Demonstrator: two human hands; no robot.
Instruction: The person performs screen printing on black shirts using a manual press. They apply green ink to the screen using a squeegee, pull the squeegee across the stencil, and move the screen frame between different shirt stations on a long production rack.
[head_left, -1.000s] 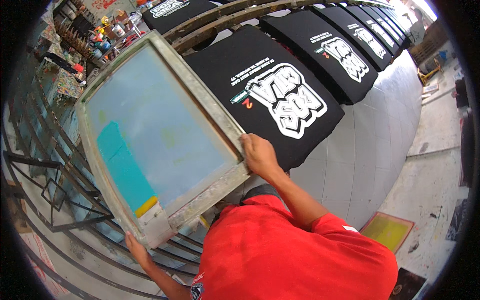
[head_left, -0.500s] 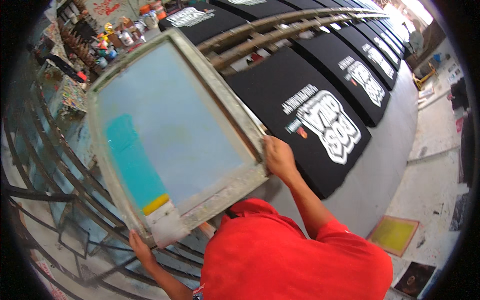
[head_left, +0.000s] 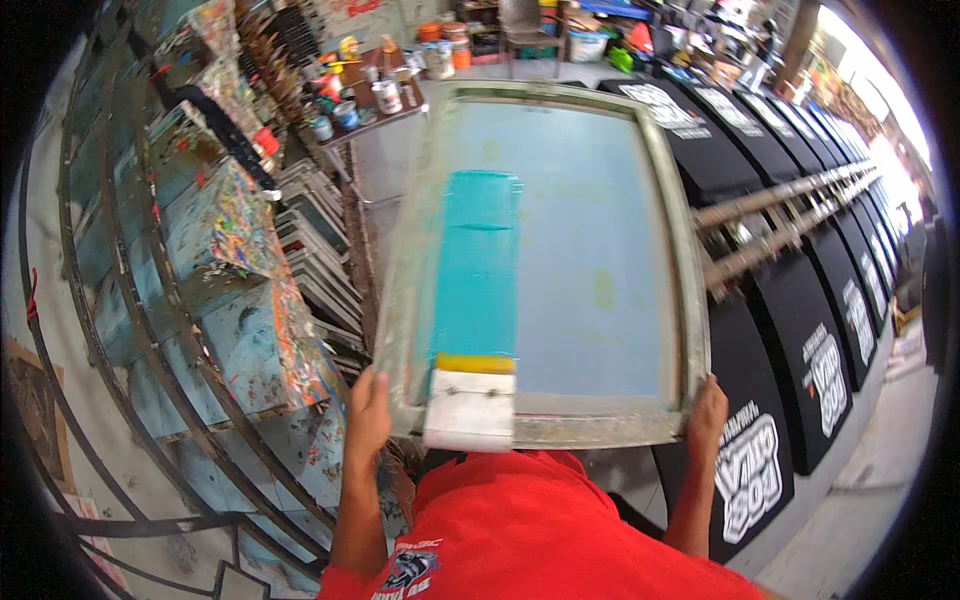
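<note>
Far left, curved metal bars above paint-stained, pale blue panels; on any turn, allow them room. Just right of those, a row of stacked frames, and beyond, a small surface crowded with paint pots (worth a wide berth for the far left corner of the load).

Next, closed on the lower left side of the framed screen, the left hand, thumb uppermost; no telling the hold underneath (hidden). Grip firmly here, probably on the heavier side because of the scraper.

In the middle, out in front of the red shirt and left of the black shirts, the framed screen. On its left half, a teal band; at the near end, the scraper, overlapping the near rim, yellow edge toward the band. Carry level, without jolts (a tip toward the body could send the scraper sliding off).

At the lower right corner, gripping the frame, the right hand. Match the left hand's height and lift evenly.

Farther right, black shirts with white prints, in rows either side of a wooden rail. Keep the frame's right edge clear of both.
</note>
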